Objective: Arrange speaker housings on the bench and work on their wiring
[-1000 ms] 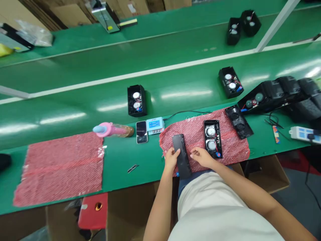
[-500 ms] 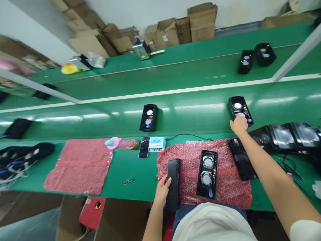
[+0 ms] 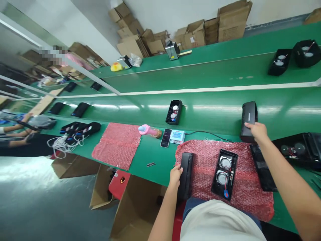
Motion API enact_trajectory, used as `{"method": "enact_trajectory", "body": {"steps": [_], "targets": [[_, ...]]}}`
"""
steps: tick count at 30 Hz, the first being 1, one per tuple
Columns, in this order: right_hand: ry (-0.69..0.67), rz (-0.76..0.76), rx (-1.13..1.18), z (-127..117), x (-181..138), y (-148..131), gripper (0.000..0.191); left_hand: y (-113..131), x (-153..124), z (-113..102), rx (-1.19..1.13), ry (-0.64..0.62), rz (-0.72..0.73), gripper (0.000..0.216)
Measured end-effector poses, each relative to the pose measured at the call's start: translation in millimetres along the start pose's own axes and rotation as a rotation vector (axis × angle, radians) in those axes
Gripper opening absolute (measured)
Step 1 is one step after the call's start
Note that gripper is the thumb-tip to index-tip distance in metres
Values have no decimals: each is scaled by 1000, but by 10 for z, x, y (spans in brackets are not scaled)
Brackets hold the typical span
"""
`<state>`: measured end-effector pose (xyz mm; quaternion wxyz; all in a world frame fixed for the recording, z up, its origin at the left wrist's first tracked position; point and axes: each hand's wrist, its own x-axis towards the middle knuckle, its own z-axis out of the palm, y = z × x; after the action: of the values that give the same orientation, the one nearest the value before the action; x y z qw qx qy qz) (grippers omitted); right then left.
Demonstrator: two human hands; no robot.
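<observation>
My left hand [image 3: 176, 174] grips the near edge of a long black panel [image 3: 186, 173] that lies on the red bubble-wrap mat [image 3: 248, 197]. My right hand [image 3: 257, 131] is stretched out to the conveyor and closed on a black speaker housing [image 3: 248, 120], which is tipped up on its side. Between my hands, an open black housing [image 3: 224, 174] with two round speakers and red wiring lies face up on the mat. A flat black cover [image 3: 263, 172] rests at the mat's right edge.
Another open housing [image 3: 174, 112] sits on the green belt [image 3: 205, 113]. A phone [image 3: 166, 137], a small blue meter [image 3: 177, 137] and a pink bottle [image 3: 149, 131] lie near a second red mat [image 3: 117, 144]. More black housings [image 3: 298, 152] crowd the right. Another person's arms [image 3: 15, 122] work far left.
My right hand left the panel, reached out to the belt and took hold of the speaker housing, tipping it up. The left hand stayed on the panel. The view swung left.
</observation>
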<state>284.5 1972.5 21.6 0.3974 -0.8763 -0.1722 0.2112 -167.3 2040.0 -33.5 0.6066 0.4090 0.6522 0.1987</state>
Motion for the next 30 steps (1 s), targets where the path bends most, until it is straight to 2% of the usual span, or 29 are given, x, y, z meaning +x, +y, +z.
{"method": "enact_trajectory", "body": {"steps": [4, 7, 10, 15, 19, 24, 27, 30], "targets": [[-184, -8, 174, 626, -1039, -91, 29, -76, -60, -102, -8, -121, 30, 16], [-295, -41, 172, 1049, -1715, -96, 32, -175, -123, -188, -26, -232, 34, 21], [-341, -75, 29, 1368, -2211, -70, 34, -252, -156, -312, -51, -315, 42, 21], [-295, -133, -342, 1727, -2803, -22, 31, -234, -56, -736, -128, -300, 83, 26], [-265, -173, -582, 1948, -3118, -6, 30, -119, 117, -1125, -153, -292, 91, 36], [-267, -176, -817, 2183, -3292, -53, 36, -5, 394, -1437, -139, -230, 85, 39], [-348, -143, -947, 2251, -3258, -192, 31, 27, 609, -1610, -102, -143, 73, 38], [-421, -139, -1052, 2282, -2979, -549, 26, 33, 789, -1769, -49, -96, 43, 41]]}}
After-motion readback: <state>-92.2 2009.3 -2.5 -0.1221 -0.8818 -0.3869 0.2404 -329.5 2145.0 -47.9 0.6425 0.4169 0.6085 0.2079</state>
